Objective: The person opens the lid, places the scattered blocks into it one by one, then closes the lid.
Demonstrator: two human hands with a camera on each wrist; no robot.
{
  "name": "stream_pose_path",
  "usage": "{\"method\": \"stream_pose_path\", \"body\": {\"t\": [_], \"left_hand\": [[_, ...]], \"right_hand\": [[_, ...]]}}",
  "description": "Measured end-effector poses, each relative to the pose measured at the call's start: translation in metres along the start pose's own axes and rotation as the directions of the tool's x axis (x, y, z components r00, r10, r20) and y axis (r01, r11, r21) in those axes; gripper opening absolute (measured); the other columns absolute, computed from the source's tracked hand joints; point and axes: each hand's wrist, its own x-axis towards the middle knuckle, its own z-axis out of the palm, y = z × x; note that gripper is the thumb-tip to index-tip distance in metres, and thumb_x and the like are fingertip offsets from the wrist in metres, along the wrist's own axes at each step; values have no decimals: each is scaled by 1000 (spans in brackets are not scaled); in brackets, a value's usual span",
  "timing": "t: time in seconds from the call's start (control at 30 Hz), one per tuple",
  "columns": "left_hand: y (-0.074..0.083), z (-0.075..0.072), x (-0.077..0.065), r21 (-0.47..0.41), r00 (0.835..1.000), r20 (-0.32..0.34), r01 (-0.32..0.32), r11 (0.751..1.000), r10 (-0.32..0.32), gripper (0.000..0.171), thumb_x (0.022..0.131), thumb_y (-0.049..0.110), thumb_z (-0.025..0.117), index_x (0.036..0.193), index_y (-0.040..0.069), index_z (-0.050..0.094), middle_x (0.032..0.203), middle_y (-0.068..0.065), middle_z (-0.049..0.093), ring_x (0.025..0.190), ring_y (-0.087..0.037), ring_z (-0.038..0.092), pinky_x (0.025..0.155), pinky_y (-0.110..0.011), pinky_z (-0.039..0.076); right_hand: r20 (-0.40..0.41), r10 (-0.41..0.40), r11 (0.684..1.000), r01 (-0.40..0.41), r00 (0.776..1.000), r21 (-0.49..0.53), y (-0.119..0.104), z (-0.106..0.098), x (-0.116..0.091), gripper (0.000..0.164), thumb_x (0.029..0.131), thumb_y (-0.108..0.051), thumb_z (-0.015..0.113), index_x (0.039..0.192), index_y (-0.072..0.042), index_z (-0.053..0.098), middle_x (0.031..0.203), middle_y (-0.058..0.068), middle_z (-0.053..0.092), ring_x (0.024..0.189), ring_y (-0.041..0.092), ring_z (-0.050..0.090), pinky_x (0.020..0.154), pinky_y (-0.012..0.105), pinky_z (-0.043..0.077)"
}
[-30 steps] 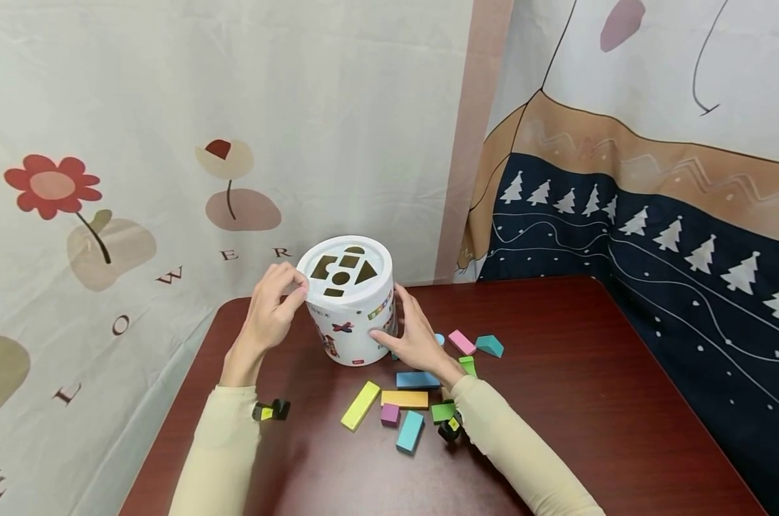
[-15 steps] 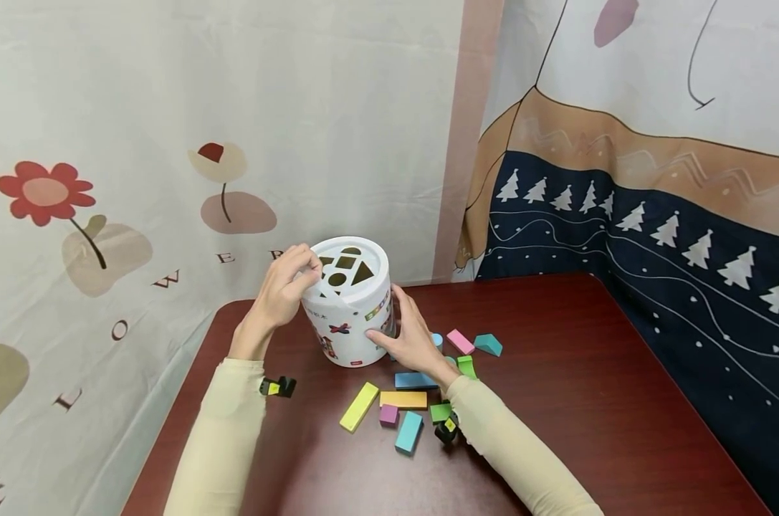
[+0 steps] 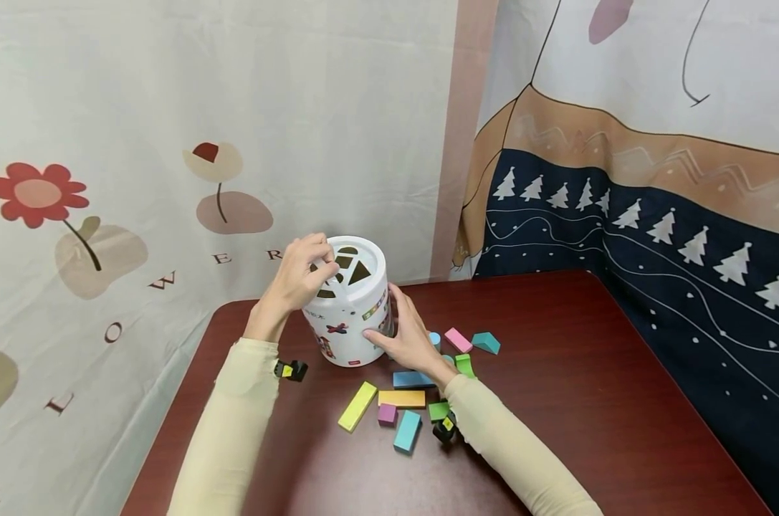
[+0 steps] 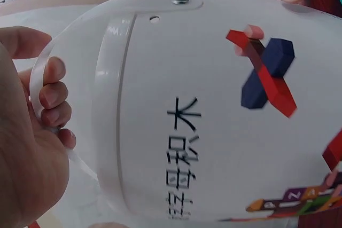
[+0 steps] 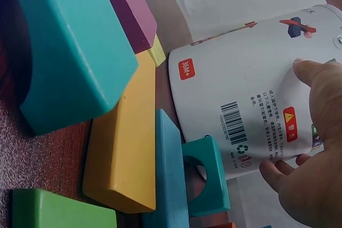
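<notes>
A white bucket (image 3: 353, 337) stands upright on the table, its white lid (image 3: 378, 269) pierced with shaped holes. My left hand (image 3: 301, 278) is at the lid's left side; in the left wrist view its fingers curl round the thin white handle (image 4: 36, 81), which arches above the lid. Against the bucket's right side rests my right hand (image 3: 410, 340), thumb on the front and fingers spread towards the back. In the right wrist view its fingertips touch the wall near the printed barcode (image 5: 233, 123). Part of the lid is hidden behind my left hand.
Loose blocks lie in front and right of the bucket: yellow (image 3: 357, 407), orange (image 3: 401, 399), blue (image 3: 411, 380), purple (image 3: 387, 415), teal (image 3: 407, 431) and pink (image 3: 458, 340). Some are under my right forearm. A printed curtain (image 3: 363, 143) hangs behind the dark red table (image 3: 557, 380).
My left hand has moved right and slightly up over the lid, and the handle has risen with it. My right hand stays on the bucket's side. The view has shifted slightly.
</notes>
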Motion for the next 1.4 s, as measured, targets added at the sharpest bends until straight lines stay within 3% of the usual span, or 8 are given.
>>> {"method": "stream_pose_path", "body": {"t": [0.17, 0.43, 0.6, 0.9, 1.13, 1.4], "left_hand": [[3, 5, 8, -3, 999, 27, -25, 1000, 25, 20, 76, 15, 55, 58, 12, 48, 65, -9, 39, 65, -25, 37, 68, -35, 25], [7, 6, 12, -27, 996, 94, 17, 999, -14, 20, 83, 17, 62, 67, 12, 51, 68, -1, 42, 67, -29, 44, 70, -36, 29], [13, 4, 12, -54, 997, 83, 0, 999, 4, 21, 84, 18, 65, 68, 13, 53, 67, 0, 44, 68, -17, 42, 70, -36, 31], [28, -3, 13, -95, 997, 64, -44, 995, 50, 23, 89, 16, 68, 69, 11, 57, 65, -2, 42, 64, -15, 38, 67, -32, 29], [47, -19, 2, -27, 997, 71, -40, 999, 42, 23, 89, 17, 69, 70, 12, 56, 66, -6, 47, 66, -13, 40, 67, -33, 29], [75, -41, -19, 6, 997, 23, -74, 997, 74, 21, 88, 14, 70, 70, 14, 58, 69, 5, 50, 68, -12, 45, 67, -32, 34]], "right_hand": [[-6, -13, 1000, 13, 1000, -3, 1, 2, 1, 104, 86, -40, 81, 166, -19, 18, 154, 7, 36, 133, 16, 40, 102, 54, 48], [-42, 26, 997, -28, 999, -66, 0, 4, 3, 109, 82, -48, 81, 166, -19, 18, 156, 5, 35, 135, 14, 38, 110, 49, 41], [-34, 52, 996, -54, 998, -68, -3, 5, 3, 110, 81, -50, 81, 166, -19, 17, 158, 4, 33, 137, 14, 37, 111, 48, 39], [40, 59, 998, -58, 997, -24, -11, 10, 2, 119, 77, -50, 85, 167, -15, 15, 156, 1, 33, 137, 14, 38, 111, 45, 40], [82, 20, 1000, -20, 996, -2, -19, 18, -1, 119, 76, -57, 83, 167, -24, 13, 162, -1, 29, 142, 20, 35, 113, 53, 36], [129, -64, 998, 64, 990, 5, -38, 27, -9, 116, 77, -59, 81, 166, -31, 11, 161, -8, 27, 142, 14, 33, 111, 55, 37]]}}
